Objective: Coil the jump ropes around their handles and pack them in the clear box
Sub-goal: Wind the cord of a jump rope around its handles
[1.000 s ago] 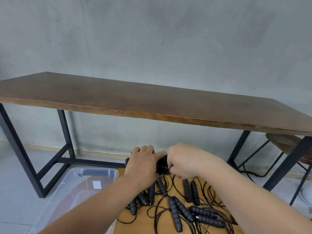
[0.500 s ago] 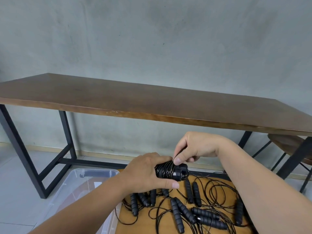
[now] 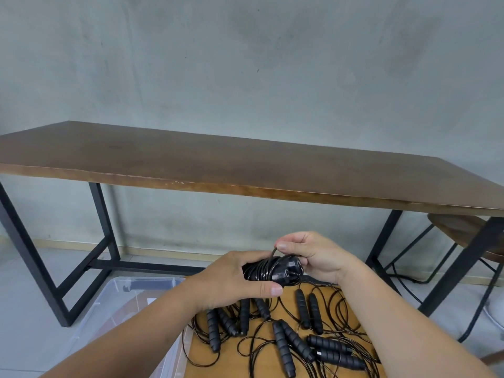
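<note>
A single head-worn camera looks forward and down, close over the worktop (image 3: 272,361), facing a grey wall (image 3: 245,64).

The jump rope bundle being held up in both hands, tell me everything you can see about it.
The jump rope bundle is black: two handles side by side with thin glossy cord wound round them in many close turns. It lies roughly level in the air above the loose ropes on the wooden board. The left hand grips its wrapped end, thumb underneath. The right hand pinches a cord loop rising from the coil. The round handle caps face right.
</note>
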`<action>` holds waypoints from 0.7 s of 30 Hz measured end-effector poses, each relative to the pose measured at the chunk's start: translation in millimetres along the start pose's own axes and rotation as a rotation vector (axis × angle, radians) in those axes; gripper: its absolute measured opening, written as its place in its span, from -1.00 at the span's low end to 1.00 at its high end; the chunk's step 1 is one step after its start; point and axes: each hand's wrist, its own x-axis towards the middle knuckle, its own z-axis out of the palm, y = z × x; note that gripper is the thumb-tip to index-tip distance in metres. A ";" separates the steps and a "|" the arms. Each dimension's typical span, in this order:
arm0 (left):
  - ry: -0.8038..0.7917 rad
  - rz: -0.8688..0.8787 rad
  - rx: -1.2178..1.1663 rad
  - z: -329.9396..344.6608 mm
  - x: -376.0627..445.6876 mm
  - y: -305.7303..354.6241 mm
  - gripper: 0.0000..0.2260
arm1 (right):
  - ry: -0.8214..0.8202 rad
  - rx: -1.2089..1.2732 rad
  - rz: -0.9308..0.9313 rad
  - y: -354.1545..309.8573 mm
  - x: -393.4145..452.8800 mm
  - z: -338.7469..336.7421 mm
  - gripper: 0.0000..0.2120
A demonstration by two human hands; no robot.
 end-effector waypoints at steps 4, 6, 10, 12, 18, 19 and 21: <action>-0.074 -0.014 0.007 -1.5 3.8 4.0 -0.55 | -0.022 0.041 0.004 9.3 6.4 -1.5 -0.67; -0.078 -0.005 -0.012 -1.5 5.4 4.1 -0.51 | -0.003 0.063 -0.008 13.0 7.6 -1.9 -0.73; 0.007 0.005 -0.111 -1.5 9.7 -1.2 -0.43 | 0.026 0.243 -0.063 21.7 8.5 -1.7 -0.71; 0.040 -0.021 -0.179 -1.0 11.0 -6.0 -0.40 | 0.028 0.366 -0.089 25.8 4.8 -2.2 -0.75; 0.058 -0.064 -0.443 0.9 14.5 -14.9 -0.40 | -0.100 0.514 -0.100 36.5 -2.0 -8.8 -0.52; 0.052 -0.067 -0.484 1.6 15.7 -15.8 -0.41 | -0.087 0.465 -0.091 36.4 -2.2 -8.6 -0.55; 0.052 -0.077 -0.579 4.6 17.0 -16.6 -0.47 | -0.034 0.345 -0.071 34.4 -2.4 -6.7 -0.64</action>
